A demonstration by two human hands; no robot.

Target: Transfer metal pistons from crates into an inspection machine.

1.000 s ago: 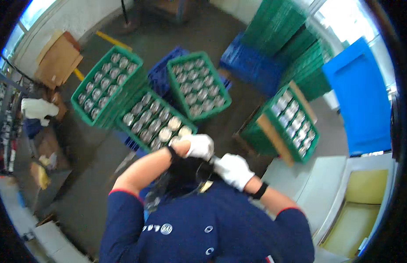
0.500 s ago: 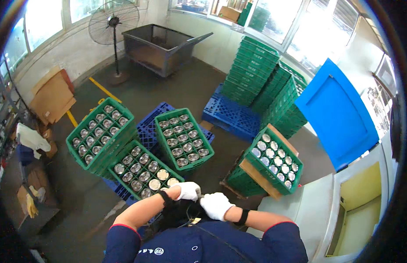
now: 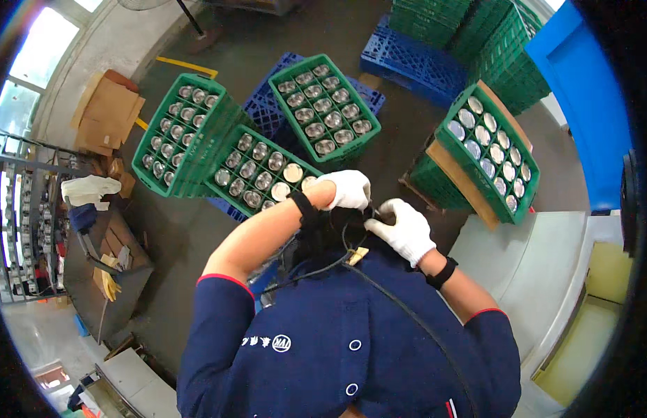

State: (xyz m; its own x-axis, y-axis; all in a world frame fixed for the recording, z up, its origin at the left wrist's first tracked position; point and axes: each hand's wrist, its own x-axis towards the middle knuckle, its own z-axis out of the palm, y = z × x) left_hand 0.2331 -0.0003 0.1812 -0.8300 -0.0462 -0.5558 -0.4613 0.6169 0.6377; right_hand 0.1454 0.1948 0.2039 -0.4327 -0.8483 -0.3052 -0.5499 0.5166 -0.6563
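Note:
Both my hands, in white knitted gloves with black bands at the wrists, meet in front of my chest. My left hand (image 3: 348, 190) curls its fingers closed over a small dark part that I cannot make out. My right hand (image 3: 405, 231) is right beside it, thumb and fingers drawn together at the same dark spot. Just below hangs a black cable (image 3: 407, 306), running down over my navy shirt (image 3: 316, 306). A pale yellow tag (image 3: 357, 256) sits on the cable. The gloves hide what the fingertips grip.
Green crates (image 3: 250, 171) of shiny metal cylindrical parts stand ahead on blue pallets (image 3: 264, 104). Another filled crate (image 3: 452, 136) is at the right, beside a pale worktop (image 3: 519, 258). Stacked green crates (image 3: 508, 59) and a blue panel (image 3: 581, 104) stand farther back. A grey bin (image 3: 121, 279) is at the left.
My view has tilted downward, so the crates and hands appear higher and more of my shirt shows. Both hands stay close together at the dark part.

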